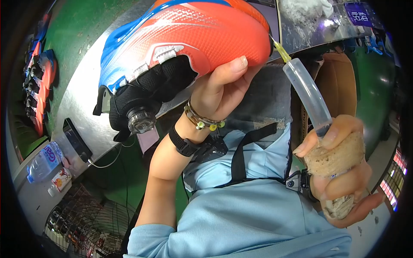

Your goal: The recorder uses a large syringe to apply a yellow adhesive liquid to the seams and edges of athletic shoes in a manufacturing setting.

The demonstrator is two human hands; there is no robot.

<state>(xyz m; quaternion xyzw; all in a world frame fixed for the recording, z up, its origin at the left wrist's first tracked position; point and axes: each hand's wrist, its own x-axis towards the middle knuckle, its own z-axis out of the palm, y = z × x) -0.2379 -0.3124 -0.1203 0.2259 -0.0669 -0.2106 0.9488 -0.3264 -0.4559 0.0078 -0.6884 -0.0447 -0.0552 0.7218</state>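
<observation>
My left hand (221, 88) grips an orange and blue sports shoe (180, 43) by its toe and holds it up sideways, the black tongue and round dial fastener pointing down left. My right hand (344, 172) is closed around a squeeze bottle wrapped in tan cloth (337, 161). Its long clear nozzle (306, 92) ends in a thin yellow tip (282, 50) that touches the shoe's edge near the toe.
A grey workbench (81, 103) runs behind the shoe, with a black phone (77, 139) and cable on it. A plastic water bottle (43, 161) lies at the left. More shoes (41, 86) line the far left. A wire fan guard (81, 228) sits below. A cardboard box (340, 81) stands right.
</observation>
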